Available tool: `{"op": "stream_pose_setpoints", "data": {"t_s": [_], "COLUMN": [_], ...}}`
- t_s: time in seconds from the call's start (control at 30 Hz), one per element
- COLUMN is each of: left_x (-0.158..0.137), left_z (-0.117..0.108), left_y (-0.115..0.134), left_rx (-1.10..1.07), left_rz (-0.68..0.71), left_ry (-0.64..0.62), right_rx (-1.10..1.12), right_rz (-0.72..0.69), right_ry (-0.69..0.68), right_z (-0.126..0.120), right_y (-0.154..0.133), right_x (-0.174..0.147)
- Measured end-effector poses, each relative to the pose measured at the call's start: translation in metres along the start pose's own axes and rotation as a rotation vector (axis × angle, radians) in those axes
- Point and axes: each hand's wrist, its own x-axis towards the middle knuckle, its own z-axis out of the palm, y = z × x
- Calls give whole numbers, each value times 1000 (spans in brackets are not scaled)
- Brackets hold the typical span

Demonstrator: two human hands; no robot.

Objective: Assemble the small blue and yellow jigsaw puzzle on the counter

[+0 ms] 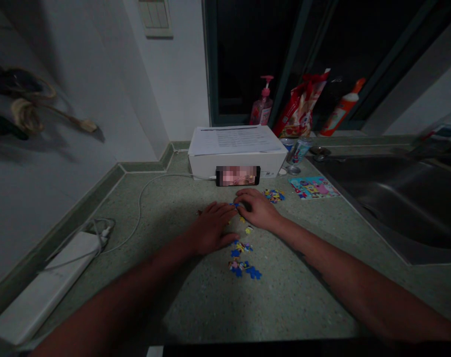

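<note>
blue puzzle piece [234, 204] between the fingertips of left hand [213, 228] and right hand [258, 208], too small to read for a long axis — left flat, palm down, fingers stretched out; right arched, thumb and fingers narrowed, whether pinching it impossible to make out. just beyond and to the right of the right hand, so nearer to it, multicoloured pile of pieces [273, 195]. bodyward from both — scattered pieces [253, 272], strung in a rough line toward the hands.
</note>
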Motion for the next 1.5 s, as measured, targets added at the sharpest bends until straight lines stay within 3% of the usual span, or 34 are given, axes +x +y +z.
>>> {"op": "stream_pose_setpoints", "data": {"t_s": [0.83,1.03,1.3,1.5], "left_x": [1,0,2,1], "left_z": [6,5,-4,-5], "left_y": [-7,-5,-1,2], "left_rx": [-30,-21,-23,4], "left_rz": [58,17,-110,-89], "left_ry": [57,30,218,172], "right_rx": [1,-4,-33,-111], "right_rz": [-21,-18,-54,-115], "right_ry": [3,-12,9,-35], "right_z": [-1,-2,-2,-6], "right_y": [0,-1,-2,-7], "right_x": [1,1,-4,-5]}}
